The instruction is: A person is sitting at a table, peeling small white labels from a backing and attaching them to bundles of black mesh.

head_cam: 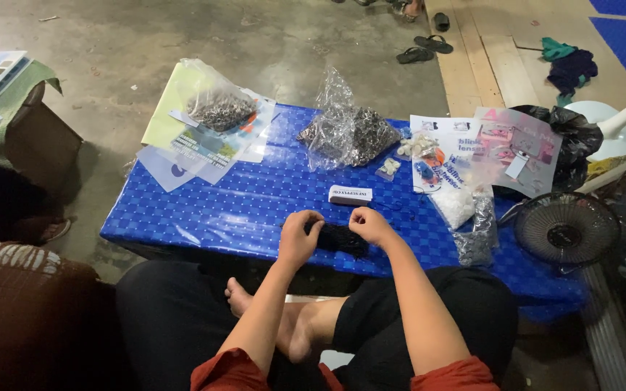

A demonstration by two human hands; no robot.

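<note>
1. Head view first: my left hand is curled into a loose fist at the near edge of the blue table, its fingers closed on the left end of a bundle of black cords.
2. My right hand pinches the right end of the same bundle – thumb and fingertips pressed together on it.
3. That dark bundle lies on the table between my two hands, just inside the near edge and about midway along it.
4. Just beyond my hands, toward the middle of the table, a small white label box lies flat, near but apart from my fingers.
5. Further back, by the far edge, a clear bag of small dark metal parts stands crumpled.
6. At the far left corner a second clear bag of metal bits rests on printed paper sheets that overhang the edge.
7. Toward the right end lie small packets of white beads and pink-and-white printed cards.
8. Off the right end a small round fan sits beside the table.
9. Below the near edge my crossed legs and one bare foot show.
</note>
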